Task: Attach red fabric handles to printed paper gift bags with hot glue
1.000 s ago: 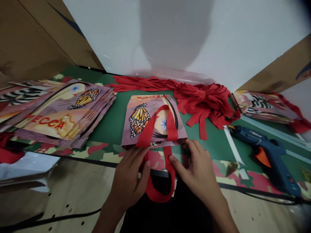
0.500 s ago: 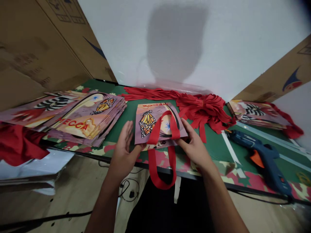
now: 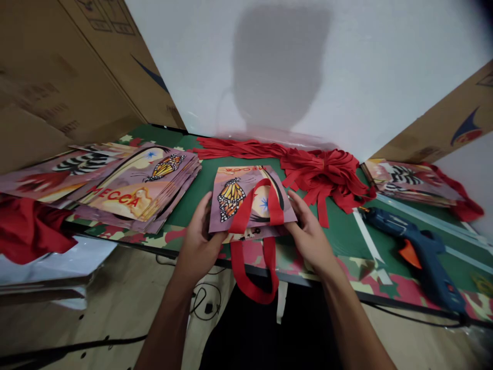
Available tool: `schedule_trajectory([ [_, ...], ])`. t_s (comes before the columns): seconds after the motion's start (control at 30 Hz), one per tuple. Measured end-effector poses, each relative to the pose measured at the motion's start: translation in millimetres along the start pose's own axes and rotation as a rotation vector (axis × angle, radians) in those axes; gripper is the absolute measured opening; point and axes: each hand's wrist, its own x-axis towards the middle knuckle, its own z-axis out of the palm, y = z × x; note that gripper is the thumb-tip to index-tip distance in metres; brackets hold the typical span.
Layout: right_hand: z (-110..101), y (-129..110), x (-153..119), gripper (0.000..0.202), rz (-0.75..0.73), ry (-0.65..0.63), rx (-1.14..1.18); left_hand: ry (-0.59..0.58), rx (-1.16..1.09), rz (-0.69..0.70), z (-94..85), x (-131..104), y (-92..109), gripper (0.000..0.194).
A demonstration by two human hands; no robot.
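Observation:
A purple printed paper bag (image 3: 231, 199) with an orange butterfly lies in front of me, its lettering upside down at the far edge. One red ribbon handle (image 3: 276, 206) lies over its face; the other red handle (image 3: 241, 272) hangs over the table's front edge. My left hand (image 3: 201, 245) is closed on the bag's near left corner, thumb beneath the edge. At the near right corner, my right hand (image 3: 311, 237) grips it with the thumb at the near edge and fingers along the side. Fingertips of both hands are partly hidden by the bag.
Stacked printed bags (image 3: 134, 180) lie left. Red ribbons (image 3: 321, 169) are heaped behind, against the white panel (image 3: 208, 67). A blue glue gun (image 3: 416, 241) rests right, before another bag stack (image 3: 408, 180). Cardboard (image 3: 46, 67) stands at the left; red fabric (image 3: 34, 228) hangs at the table's edge.
My left hand has moved in from beside the bag and closed on its left edge. The bag has shifted slightly left and toward me. My right hand stays on the right side.

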Motion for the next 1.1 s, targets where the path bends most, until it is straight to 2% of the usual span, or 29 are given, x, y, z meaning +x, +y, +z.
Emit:
schedule_trajectory([
  [0.17,5.3,-5.4,-2.0,0.074,0.021,-0.045,-0.054,-0.048,-0.055,-0.026,-2.8,4.9,-0.7,0.101],
  [0.3,6.9,-10.5,-4.7,0.089,0.035,-0.083,-0.007,-0.063,-0.099,-0.022,-9.2,14.2,-4.8,0.109],
  [0.4,4.4,-14.1,-7.3,0.075,0.036,-0.123,-0.085,-0.102,-0.153,-0.055,-16.4,20.6,-2.8,0.117],
  [0.47,1.5,-16.9,-9.7,0.071,0.017,-0.139,-0.102,-0.178,-0.187,-0.074,-22.4,22.0,2.2,0.121],
  [0.53,-2.3,-19.2,-12.4,0.079,0.003,-0.146,-0.124,-0.301,-0.19,-0.073,-29.3,20.9,8.3,0.122],
  [0.6,-6.7,-19.1,-14.3,0.087,-0.001,-0.179,-0.227,-0.426,-0.074,-0.05,-35.9,18.7,13.1,0.11],
  [0.67,-9.9,-14.7,-14.3,0.085,-0.019,-0.219,-0.403,-0.466,0.183,-0.029,-39.7,16.6,14.3,0.089],
  [0.77,-8.5,-2.4,-11.6,0.066,-0.067,-0.189,-0.675,-0.43,0.571,0.005,-35.5,13.8,9.5,0.058],
  [0.87,-0.5,1.9,-13.8,0.052,-0.163,-0.105,-0.851,-0.345,0.806,0.16,-22.8,8.5,1.5,0.053],
  [0.93,3.9,-7.0,-24.7,0.045,-0.245,-0.112,-0.875,-0.308,0.919,0.259,-16.3,4.1,-2.3,0.049],
  [1.0,4.4,-23.8,-45.7,0.035,-0.291,-0.213,-0.836,-0.324,0.986,0.3,-14.5,1.7,-3.1,0.048],
  [1.1,-2.4,-51.4,-89.7,0.018,-0.326,-0.484,-0.756,-0.332,1.047,0.341,-15.1,7.3,2.6,0.044],
])
